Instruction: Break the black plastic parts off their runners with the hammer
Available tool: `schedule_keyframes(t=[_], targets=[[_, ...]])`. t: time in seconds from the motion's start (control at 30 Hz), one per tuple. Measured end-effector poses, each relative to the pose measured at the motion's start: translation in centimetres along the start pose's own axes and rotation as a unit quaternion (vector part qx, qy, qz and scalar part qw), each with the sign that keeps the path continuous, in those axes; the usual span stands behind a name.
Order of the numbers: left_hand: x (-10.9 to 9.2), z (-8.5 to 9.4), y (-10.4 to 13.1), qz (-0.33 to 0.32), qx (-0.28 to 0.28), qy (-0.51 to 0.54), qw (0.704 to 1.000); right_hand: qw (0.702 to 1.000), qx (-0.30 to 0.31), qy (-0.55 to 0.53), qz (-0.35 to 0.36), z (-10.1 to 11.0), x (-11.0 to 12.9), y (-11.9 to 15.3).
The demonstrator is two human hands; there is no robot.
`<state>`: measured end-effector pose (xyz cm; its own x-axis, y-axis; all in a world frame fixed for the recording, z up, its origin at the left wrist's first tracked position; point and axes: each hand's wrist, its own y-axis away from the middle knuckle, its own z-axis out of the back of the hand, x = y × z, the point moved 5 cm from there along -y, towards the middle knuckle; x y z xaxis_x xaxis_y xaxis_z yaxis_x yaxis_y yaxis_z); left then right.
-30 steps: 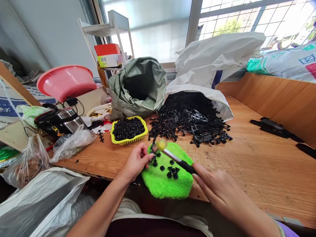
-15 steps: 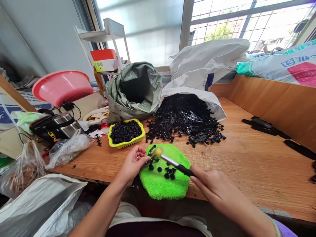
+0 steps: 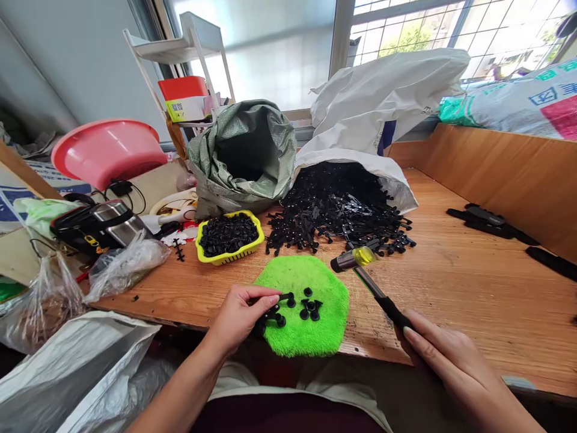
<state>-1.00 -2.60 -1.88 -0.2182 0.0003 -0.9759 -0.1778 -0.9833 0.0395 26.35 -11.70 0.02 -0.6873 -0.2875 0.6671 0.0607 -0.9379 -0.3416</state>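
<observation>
gripping hammer (image 3: pixel 386 304) | beside right edge of cloth (image 3: pixel 311 335) | roomy tabletop (image 3: pixel 451 276) rightward

We see a bright green cloth (image 3: pixel 311 341), black pieces (image 3: pixel 314 314), and a hammer (image 3: pixel 370 284) with black grip and clear yellow end. Our basket (image 3: pixel 216 260) is yellow, our basin (image 3: pixel 108 150) pink, our brown table (image 3: pixel 455 288) streaked with darker wood grain.
</observation>
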Motion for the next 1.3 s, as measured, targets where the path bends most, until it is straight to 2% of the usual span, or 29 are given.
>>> schedule_keyframes(t=[0.23, 0.47, 0.63, 0.7, 0.83, 0.9, 1.0, 1.17, 1.3], targets=[[-0.3, 0.1, 0.1, -0.004, 0.001, -0.011, 1.000, 0.999, 0.037, -0.005, 0.001, -0.7, -1.0, -0.3], [-0.3, 0.0, 0.1, -0.026, 0.000, -0.047, 0.999, 0.998, 0.054, 0.010, 0.011, -1.2, 0.0, -0.6], [-0.9, 0.1, 0.3, -0.082, -0.002, -0.136, 0.987, 0.997, 0.067, 0.034, 0.021, -1.5, 1.4, -1.2], [-1.3, 0.2, 0.4, -0.108, -0.001, -0.175, 0.979, 0.996, 0.061, 0.055, 0.045, -1.6, 2.1, -1.5], [-2.0, 0.2, 0.5, -0.133, 0.000, -0.242, 0.961, 0.971, 0.117, 0.182, 0.105, -2.7, 2.9, -1.8], [-2.3, 0.2, 0.4, -0.138, 0.001, -0.248, 0.959, 0.959, 0.124, 0.222, 0.122, -2.9, 3.2, -2.0], [-2.6, 0.2, 0.2, -0.140, 0.010, -0.235, 0.962, 0.970, 0.106, 0.185, 0.115, -2.6, 3.5, -2.4], [-2.4, 0.2, -0.1, -0.132, 0.023, -0.240, 0.962, 0.954, 0.142, 0.245, 0.098, -3.6, 2.7, -2.3], [-2.0, 0.3, -0.3, -0.121, 0.035, -0.235, 0.964, 0.957, 0.146, 0.233, 0.096, -4.2, 2.6, -1.8]])
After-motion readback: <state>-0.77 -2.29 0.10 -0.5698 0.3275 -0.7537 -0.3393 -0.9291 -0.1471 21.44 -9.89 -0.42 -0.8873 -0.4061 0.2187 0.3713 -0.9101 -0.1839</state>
